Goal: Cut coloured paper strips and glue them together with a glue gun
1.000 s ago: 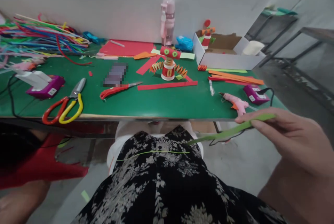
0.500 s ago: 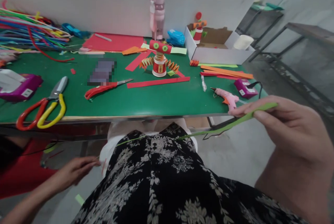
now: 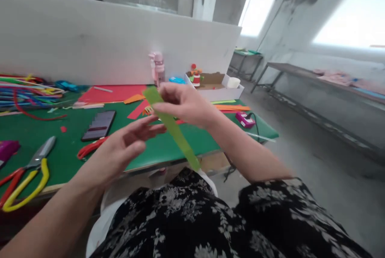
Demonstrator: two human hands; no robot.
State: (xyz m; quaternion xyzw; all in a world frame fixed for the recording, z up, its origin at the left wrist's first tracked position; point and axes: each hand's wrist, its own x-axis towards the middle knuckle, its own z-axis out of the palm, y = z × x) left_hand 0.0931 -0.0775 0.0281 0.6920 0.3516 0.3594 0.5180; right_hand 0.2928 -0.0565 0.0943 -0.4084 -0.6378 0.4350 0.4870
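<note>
Your right hand (image 3: 186, 105) is pinching the green paper strip (image 3: 177, 133) above the desk (image 3: 144, 153), left hand (image 3: 126, 145) open just beside it, and the strip's flat, not folded or glued yet.

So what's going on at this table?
A seated person pinches a green strip near its top end in the right hand, so that it slants down toward the lap. The open left hand is beside it, fingertips close to the strip. The green table behind carries scissors, a phone and red paper.
</note>
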